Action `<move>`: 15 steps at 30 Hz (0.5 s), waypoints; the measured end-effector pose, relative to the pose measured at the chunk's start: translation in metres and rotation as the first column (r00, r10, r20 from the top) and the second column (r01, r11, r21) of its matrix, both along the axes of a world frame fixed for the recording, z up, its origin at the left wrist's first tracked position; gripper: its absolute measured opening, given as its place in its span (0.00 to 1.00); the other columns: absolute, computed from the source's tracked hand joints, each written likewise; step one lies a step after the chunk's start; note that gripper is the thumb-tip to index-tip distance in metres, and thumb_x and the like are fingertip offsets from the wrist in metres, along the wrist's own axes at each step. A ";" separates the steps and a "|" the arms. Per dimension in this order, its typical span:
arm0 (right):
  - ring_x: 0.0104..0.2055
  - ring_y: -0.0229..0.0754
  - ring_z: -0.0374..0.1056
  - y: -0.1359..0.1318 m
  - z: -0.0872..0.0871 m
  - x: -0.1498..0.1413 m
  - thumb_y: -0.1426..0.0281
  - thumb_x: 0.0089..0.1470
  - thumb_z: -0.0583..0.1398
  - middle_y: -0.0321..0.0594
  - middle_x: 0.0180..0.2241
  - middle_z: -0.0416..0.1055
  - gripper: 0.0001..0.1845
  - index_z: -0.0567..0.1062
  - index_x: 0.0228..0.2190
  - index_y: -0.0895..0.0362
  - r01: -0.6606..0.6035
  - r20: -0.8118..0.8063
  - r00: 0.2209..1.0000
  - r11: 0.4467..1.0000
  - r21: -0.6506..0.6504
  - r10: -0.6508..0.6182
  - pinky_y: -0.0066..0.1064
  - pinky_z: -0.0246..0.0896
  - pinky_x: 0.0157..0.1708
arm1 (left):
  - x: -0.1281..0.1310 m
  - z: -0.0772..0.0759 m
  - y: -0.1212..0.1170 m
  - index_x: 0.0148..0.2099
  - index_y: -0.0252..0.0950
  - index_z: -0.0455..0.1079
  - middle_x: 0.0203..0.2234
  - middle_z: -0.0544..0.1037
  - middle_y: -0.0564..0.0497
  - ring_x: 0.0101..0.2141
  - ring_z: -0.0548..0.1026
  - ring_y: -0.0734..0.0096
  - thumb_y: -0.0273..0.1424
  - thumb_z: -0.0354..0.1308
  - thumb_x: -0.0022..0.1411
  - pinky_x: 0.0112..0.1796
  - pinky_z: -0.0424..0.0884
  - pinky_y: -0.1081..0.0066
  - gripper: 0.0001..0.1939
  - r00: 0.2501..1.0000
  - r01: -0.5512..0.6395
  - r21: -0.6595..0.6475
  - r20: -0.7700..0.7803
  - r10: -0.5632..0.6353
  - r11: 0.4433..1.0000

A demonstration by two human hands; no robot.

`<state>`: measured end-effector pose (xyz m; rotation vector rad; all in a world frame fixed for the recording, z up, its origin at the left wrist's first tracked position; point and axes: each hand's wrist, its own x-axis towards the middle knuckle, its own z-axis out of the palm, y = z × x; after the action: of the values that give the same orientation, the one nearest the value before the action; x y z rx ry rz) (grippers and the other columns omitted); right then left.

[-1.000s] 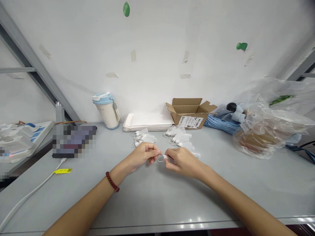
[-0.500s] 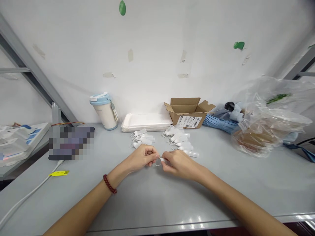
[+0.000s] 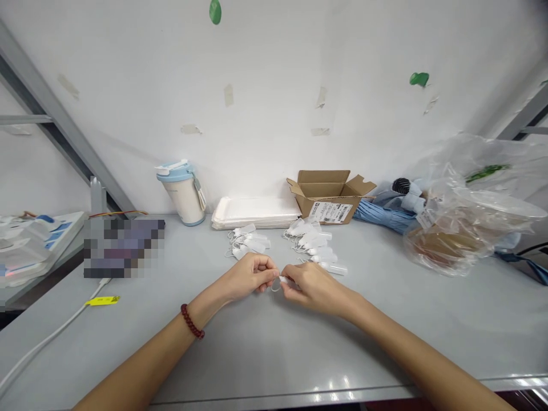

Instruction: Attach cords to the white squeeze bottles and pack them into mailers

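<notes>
Over the grey table (image 3: 385,325), the right hand (image 3: 314,286) pinches a small white plastic tube (image 3: 283,279), its long axis level, its tip pointing left. The left hand (image 3: 247,277) pinches a thin clear loop (image 3: 276,288). Beyond lie two heaps of looped tubes (image 3: 314,246), then a cardboard box (image 3: 329,197), upper centre.

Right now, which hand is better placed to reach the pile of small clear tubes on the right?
Likely the right hand: it lies just below those tubes, while the left hand sits farther off. But its fingers pinch a thin loop.
</notes>
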<state>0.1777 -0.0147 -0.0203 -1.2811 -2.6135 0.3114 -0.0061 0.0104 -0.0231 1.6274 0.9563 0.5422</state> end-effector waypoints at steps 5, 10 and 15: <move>0.19 0.32 0.47 0.001 0.000 0.000 0.71 0.55 0.53 0.31 0.18 0.57 0.10 0.66 0.23 0.59 0.003 -0.008 1.000 1.000 -0.019 -0.004 0.26 0.37 0.22 | 0.000 -0.002 0.000 0.28 0.33 0.67 0.17 0.67 0.56 0.19 0.63 0.79 0.38 0.56 0.56 0.23 0.60 0.75 0.12 1.000 0.005 -0.004 0.005 -0.005 1.000; 0.20 0.32 0.50 0.004 -0.003 0.002 0.69 0.55 0.53 0.32 0.19 0.58 0.09 0.66 0.25 0.58 0.021 -0.084 0.996 0.999 -0.038 -0.024 0.26 0.40 0.22 | -0.004 -0.002 0.006 0.28 0.33 0.68 0.17 0.68 0.56 0.19 0.64 0.79 0.37 0.57 0.55 0.23 0.60 0.75 0.12 1.000 0.015 -0.014 0.028 -0.014 1.000; 0.22 0.33 0.52 0.011 -0.004 0.007 0.66 0.55 0.53 0.32 0.20 0.60 0.09 0.69 0.33 0.59 0.033 -0.176 0.984 0.998 -0.054 -0.042 0.25 0.44 0.24 | -0.009 0.002 0.013 0.25 0.32 0.68 0.19 0.69 0.54 0.19 0.64 0.79 0.38 0.57 0.54 0.24 0.60 0.75 0.13 0.991 -0.104 0.004 0.091 0.103 0.995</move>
<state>0.1847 -0.0038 -0.0241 -1.2555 -2.4445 0.4659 -0.0150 0.0230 -0.0215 1.5541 0.9756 0.6859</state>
